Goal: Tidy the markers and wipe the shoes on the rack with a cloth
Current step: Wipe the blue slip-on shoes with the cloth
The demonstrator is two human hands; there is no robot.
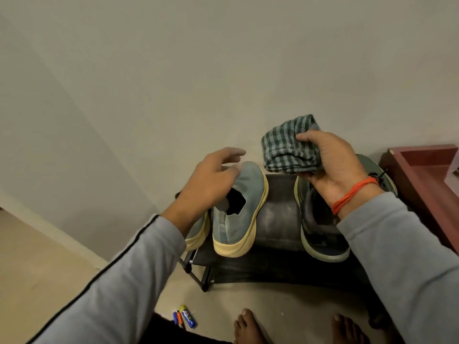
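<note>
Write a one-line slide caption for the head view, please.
Right hand holds folded checked cloth; left hand reaches for grey shoe.

A folded green-and-dark checked cloth [289,147] is held up above the black rack [278,219]. On the rack's top shelf stand grey-blue knit slip-on shoes with thick cream soles [239,212], toes toward the wall (the left one is mostly hidden), and a dark lace-up shoe with a pale sole [320,234] well to their right. Several markers [185,319], blue, orange and yellow, lie together on the floor near the rack's front left leg.
</note>
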